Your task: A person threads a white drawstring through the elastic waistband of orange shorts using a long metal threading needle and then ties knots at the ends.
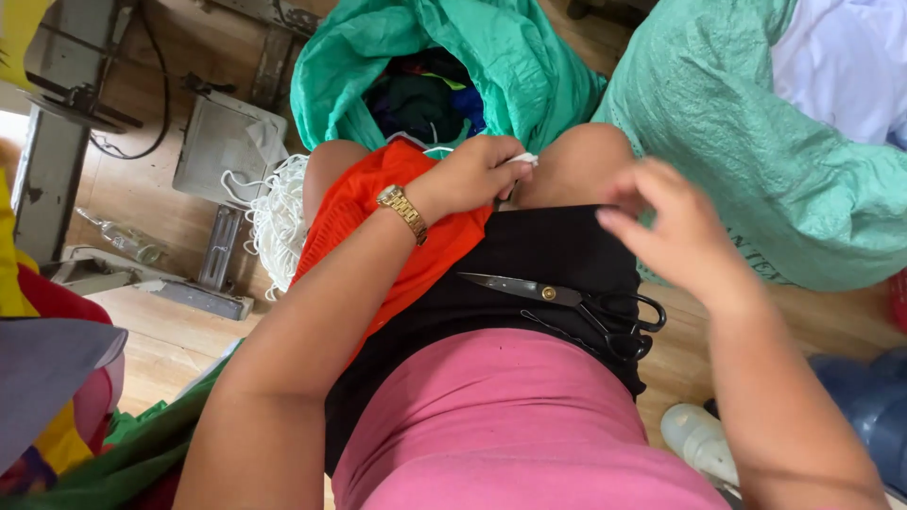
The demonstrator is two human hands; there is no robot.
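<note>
An orange garment (397, 222) lies over my left thigh. My left hand (477, 175), with a gold wristwatch (403, 210) on the wrist, rests on the garment's far edge and pinches a bit of white cord (525, 159). My right hand (666, 231) hovers above my right thigh, blurred, fingers loosely curled with nothing seen in them. Black-handled scissors (576, 300) lie closed on my black shorts (548, 260), just below the right hand.
An open green sack (510, 61) of dark clothes stands beyond my knees, another green sack (756, 132) to the right. A pile of white cord (279, 222) lies on the wooden floor beside a sewing machine's metal base (222, 142). Coloured fabrics (57, 397) lie at left.
</note>
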